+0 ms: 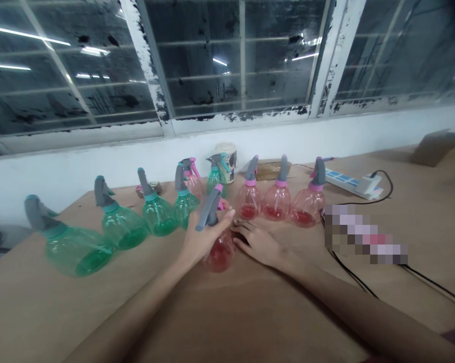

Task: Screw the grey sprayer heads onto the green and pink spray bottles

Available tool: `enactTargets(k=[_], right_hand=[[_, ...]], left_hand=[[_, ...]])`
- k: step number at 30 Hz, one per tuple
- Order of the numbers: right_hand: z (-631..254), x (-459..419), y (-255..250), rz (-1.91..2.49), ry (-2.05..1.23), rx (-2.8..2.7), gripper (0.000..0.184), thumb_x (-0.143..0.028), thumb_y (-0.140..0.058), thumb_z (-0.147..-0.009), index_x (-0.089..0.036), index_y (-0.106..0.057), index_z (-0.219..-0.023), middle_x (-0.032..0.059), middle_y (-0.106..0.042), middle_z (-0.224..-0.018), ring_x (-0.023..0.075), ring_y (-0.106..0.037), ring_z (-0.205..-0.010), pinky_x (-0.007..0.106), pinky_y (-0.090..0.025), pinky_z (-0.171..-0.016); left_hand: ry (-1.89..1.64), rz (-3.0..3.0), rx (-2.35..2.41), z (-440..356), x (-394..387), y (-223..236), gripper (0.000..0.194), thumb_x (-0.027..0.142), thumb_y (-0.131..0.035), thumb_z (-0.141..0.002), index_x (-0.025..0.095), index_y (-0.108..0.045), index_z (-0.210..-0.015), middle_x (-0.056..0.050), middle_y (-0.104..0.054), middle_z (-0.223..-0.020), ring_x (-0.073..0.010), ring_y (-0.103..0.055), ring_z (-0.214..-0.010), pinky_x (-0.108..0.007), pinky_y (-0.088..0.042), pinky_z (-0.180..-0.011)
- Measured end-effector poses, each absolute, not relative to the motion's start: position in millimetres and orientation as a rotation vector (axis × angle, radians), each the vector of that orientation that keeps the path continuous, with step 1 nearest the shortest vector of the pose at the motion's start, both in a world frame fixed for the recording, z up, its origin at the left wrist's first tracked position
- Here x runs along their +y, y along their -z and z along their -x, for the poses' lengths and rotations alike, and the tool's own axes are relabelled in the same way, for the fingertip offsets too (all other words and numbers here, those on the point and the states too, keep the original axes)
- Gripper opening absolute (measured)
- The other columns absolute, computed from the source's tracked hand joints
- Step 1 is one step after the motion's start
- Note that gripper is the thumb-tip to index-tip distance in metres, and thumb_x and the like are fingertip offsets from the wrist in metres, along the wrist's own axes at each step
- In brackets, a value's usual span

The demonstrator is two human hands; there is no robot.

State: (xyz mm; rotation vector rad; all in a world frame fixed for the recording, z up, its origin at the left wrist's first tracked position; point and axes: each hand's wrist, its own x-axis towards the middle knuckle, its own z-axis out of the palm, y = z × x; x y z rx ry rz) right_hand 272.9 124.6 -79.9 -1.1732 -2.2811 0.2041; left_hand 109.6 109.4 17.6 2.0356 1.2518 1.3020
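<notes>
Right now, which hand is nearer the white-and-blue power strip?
Right. Your right hand is left of the power strip; your left hand, holding a pink bottle, is farther left.

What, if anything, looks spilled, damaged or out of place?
The window frame, behind the table, has dark, peeling patches, so it looks damaged. No spill shows. The bottle in the left hand is too blurred to check for cracks.

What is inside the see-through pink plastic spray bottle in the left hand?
Red liquid shows low in the see-through pink plastic spray bottle. The left hand covers part of its upper body, so what is inside there cannot be seen.
</notes>
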Motion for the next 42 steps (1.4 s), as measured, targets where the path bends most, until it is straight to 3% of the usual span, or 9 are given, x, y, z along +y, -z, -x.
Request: enactTargets(k=[8, 13, 20, 26, 30, 36, 42], right_hand=[[-272, 121, 74, 1.183, -0.185, -2.285, 0.032, -0.027, -0.043, -0.088, -0.014, -0.055, -0.114, 0.0114, -0.054, -0.122, 0.0187, -0.045, -0.118, 0.034, -0.034, -0.101], [-271, 119, 69, 1.278, -0.180, -2.252, 0.027, -0.024, -0.041, -0.088, -0.017, -0.058, -0.108, 0.0088, -0.057, -0.117, 0.0188, -0.053, -0.108, 0.032, -0.041, -0.092], [-269, 117, 65, 1.439, -0.158, -2.168, 0.023, -0.026, -0.043, -0.086, -0.018, -0.060, -0.099, 0.0072, -0.062, -0.104, 0.0206, -0.058, -0.094, 0.032, -0.046, -0.078], [-269, 117, 65, 1.409, -0.168, -2.177, 0.023, -0.025, -0.043, -0.086, -0.018, -0.060, -0.100, 0.0080, -0.061, -0.107, 0.0200, -0.056, -0.098, 0.032, -0.044, -0.083], [-269, 117, 64, 1.410, -0.158, -2.177, 0.024, -0.025, -0.041, -0.086, -0.018, -0.059, -0.101, 0.0084, -0.061, -0.106, 0.0205, -0.057, -0.097, 0.032, -0.044, -0.082], [-269, 118, 63, 1.402, -0.190, -2.159, 0.021, -0.024, -0.042, -0.086, -0.019, -0.060, -0.097, 0.0078, -0.062, -0.105, 0.0194, -0.057, -0.099, 0.031, -0.044, -0.083], [-275, 119, 48, 1.464, -0.206, -1.813, 0.021, -0.031, -0.042, -0.087, -0.019, -0.050, -0.101, 0.0050, -0.064, -0.092, 0.0181, -0.062, -0.084, 0.028, -0.046, -0.069]], left_hand=[[-1.446, -1.979, 1.238, -109, 119, -11, 0.020, 0.030, -0.053, -0.077, 0.022, -0.062, -0.094, -0.003, -0.067, -0.088, -0.0174, -0.062, -0.079, -0.032, -0.047, -0.080], [-1.511, -2.005, 1.387, -115, 141, -9, 0.032, 0.029, -0.052, -0.077, 0.020, -0.056, -0.107, 0.000, -0.064, -0.078, -0.0149, -0.058, -0.063, -0.029, -0.047, -0.066], [-1.610, -2.193, 1.575, -131, 184, -6, 0.034, 0.033, -0.051, -0.081, 0.020, -0.048, -0.112, -0.004, -0.063, -0.088, -0.0178, -0.059, -0.069, -0.030, -0.046, -0.067], [-1.654, -2.216, 1.657, -135, 209, -4, 0.041, 0.043, -0.050, -0.080, 0.017, -0.048, -0.112, -0.012, -0.058, -0.103, -0.0280, -0.057, -0.094, -0.039, -0.042, -0.081], [-1.726, -2.174, 1.672, -135, 217, -5, 0.052, 0.047, -0.054, -0.077, 0.013, -0.043, -0.115, -0.016, -0.055, -0.108, -0.0291, -0.053, -0.103, -0.043, -0.040, -0.088], [-1.826, -2.082, 1.530, -133, 197, -6, 0.072, 0.044, -0.065, -0.070, 0.014, -0.030, -0.126, -0.018, -0.044, -0.121, -0.0268, -0.050, -0.108, -0.042, -0.043, -0.089], [-1.685, -2.209, 1.492, -114, 141, -2, 0.066, 0.035, -0.062, -0.075, 0.018, -0.027, -0.128, -0.015, -0.037, -0.126, -0.0262, -0.043, -0.116, -0.045, -0.037, -0.097]])
